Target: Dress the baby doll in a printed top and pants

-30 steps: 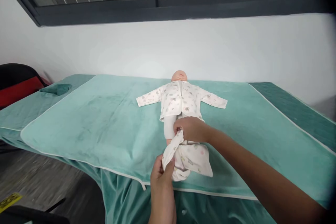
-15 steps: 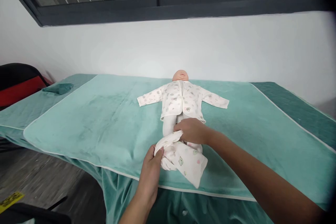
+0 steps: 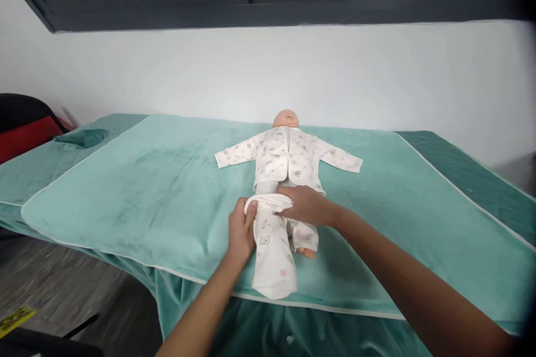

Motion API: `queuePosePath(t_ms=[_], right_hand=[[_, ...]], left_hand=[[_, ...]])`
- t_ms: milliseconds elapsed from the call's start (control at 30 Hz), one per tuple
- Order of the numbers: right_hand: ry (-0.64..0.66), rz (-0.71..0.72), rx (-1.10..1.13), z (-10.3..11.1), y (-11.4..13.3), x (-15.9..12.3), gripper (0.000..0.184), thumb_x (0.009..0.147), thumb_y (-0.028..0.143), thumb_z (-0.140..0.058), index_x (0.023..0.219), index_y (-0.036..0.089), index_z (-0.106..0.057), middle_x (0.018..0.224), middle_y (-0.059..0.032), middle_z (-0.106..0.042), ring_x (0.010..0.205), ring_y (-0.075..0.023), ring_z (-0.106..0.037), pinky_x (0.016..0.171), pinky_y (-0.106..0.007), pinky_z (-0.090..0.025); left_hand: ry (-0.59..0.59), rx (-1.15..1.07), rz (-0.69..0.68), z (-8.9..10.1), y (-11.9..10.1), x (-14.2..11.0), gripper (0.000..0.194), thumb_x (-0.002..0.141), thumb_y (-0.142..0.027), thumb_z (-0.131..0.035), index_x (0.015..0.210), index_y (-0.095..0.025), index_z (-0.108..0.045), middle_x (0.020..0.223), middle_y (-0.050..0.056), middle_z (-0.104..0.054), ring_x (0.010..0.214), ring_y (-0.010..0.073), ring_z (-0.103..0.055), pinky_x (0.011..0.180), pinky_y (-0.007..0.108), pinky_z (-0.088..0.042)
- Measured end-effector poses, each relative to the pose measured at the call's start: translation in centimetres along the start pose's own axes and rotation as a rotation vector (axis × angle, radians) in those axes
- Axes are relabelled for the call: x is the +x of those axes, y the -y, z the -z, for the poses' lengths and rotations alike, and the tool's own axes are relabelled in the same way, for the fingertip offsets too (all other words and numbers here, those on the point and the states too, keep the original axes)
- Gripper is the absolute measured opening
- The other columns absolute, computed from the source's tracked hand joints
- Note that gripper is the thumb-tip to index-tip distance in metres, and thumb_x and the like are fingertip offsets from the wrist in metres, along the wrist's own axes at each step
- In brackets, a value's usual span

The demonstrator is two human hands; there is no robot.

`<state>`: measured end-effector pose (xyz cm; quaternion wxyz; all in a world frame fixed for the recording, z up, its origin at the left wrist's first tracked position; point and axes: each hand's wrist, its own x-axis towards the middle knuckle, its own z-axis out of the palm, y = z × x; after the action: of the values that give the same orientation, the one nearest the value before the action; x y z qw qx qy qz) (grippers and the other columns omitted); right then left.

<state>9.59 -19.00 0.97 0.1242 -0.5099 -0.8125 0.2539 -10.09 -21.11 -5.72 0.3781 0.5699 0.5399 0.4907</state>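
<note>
A baby doll (image 3: 286,119) lies on its back in a white printed jacket (image 3: 272,154), sleeves spread wide. White printed baby pants (image 3: 273,256) cover the lower legs. The leg on the left of the view is inside its pant leg, and that foot is hidden. On the other side a bare foot (image 3: 306,252) sticks out of the cuff. My left hand (image 3: 243,232) pinches the bunched waistband at its left edge. My right hand (image 3: 307,204) grips the same waistband between the doll's thighs, fingertips partly hidden.
A light green plush mat (image 3: 167,195) with white piping covers the table, its cloth hanging over the front edge. Behind stands a white wall (image 3: 176,72) under a dark window frame (image 3: 146,8). A black and red chair (image 3: 29,133) is at the left.
Both hands have pulled the waistband up the doll's leg. The pant leg, crumpled and slanting right before, now hangs straight toward me. The bare foot has come into view.
</note>
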Motion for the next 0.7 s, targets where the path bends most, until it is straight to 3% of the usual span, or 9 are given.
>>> queuePosePath(t_ms=[133,233,333,433,567,700], right_hand=[[-0.002,-0.006,0.062,-0.1,-0.1,0.2,0.008,0.081,0.027,-0.057,0.088,0.023,-0.055,0.091,-0.0008,-0.070,0.081,-0.0204,-0.061,0.067,-0.028,-0.037],[-0.063,-0.004,0.142,0.0,0.0,0.4,0.014,0.078,0.021,-0.053,0.090,0.024,-0.058,0.099,-0.0011,-0.073,0.089,-0.0222,-0.064,0.072,-0.029,-0.041],[-0.100,-0.078,0.204,0.1,-0.1,0.8,0.012,0.074,0.016,-0.048,0.081,0.024,-0.055,0.080,0.0003,-0.072,0.076,-0.0206,-0.066,0.068,-0.028,-0.043],[-0.090,-0.160,0.287,0.0,-0.4,1.2,0.013,0.072,0.012,-0.044,0.075,0.024,-0.048,0.054,0.0047,-0.061,0.057,-0.0173,-0.064,0.062,-0.027,-0.043],[-0.118,-0.252,0.404,-0.3,-0.9,1.7,0.013,0.073,0.012,-0.044,0.077,0.024,-0.043,0.051,0.0047,-0.063,0.058,-0.0176,-0.068,0.057,-0.025,-0.044],[-0.131,-0.324,0.516,-0.8,-1.1,2.0,0.013,0.075,0.013,-0.044,0.080,0.025,-0.041,0.057,0.0024,-0.067,0.060,-0.0189,-0.070,0.053,-0.025,-0.046]], left_hand=[[-0.007,0.024,-0.073,-0.3,-0.1,3.3,0.046,0.093,-0.054,-0.047,0.063,-0.020,-0.039,0.059,-0.004,-0.039,0.060,0.0118,-0.036,0.056,0.024,-0.030],[-0.027,0.002,-0.110,-1.1,-0.4,5.5,0.049,0.094,-0.055,-0.044,0.060,-0.021,-0.033,0.058,-0.004,-0.033,0.059,0.0112,-0.032,0.055,0.025,-0.028],[-0.050,-0.030,-0.138,-2.0,-0.7,7.3,0.050,0.093,-0.056,-0.044,0.060,-0.021,-0.030,0.058,-0.004,-0.029,0.058,0.0107,-0.029,0.054,0.025,-0.026],[-0.056,-0.023,-0.168,-2.7,-0.7,8.8,0.051,0.092,-0.056,-0.046,0.059,-0.021,-0.029,0.059,-0.004,-0.027,0.058,0.0103,-0.028,0.054,0.025,-0.025],[-0.106,0.053,-0.212,-3.3,-0.3,10.0,0.050,0.091,-0.053,-0.048,0.057,-0.021,-0.029,0.056,-0.005,-0.023,0.057,0.0101,-0.026,0.054,0.025,-0.024],[-0.116,0.105,-0.247,-3.1,-0.1,9.4,0.049,0.092,-0.050,-0.047,0.057,-0.020,-0.030,0.054,-0.006,-0.025,0.056,0.0101,-0.028,0.055,0.025,-0.025]])
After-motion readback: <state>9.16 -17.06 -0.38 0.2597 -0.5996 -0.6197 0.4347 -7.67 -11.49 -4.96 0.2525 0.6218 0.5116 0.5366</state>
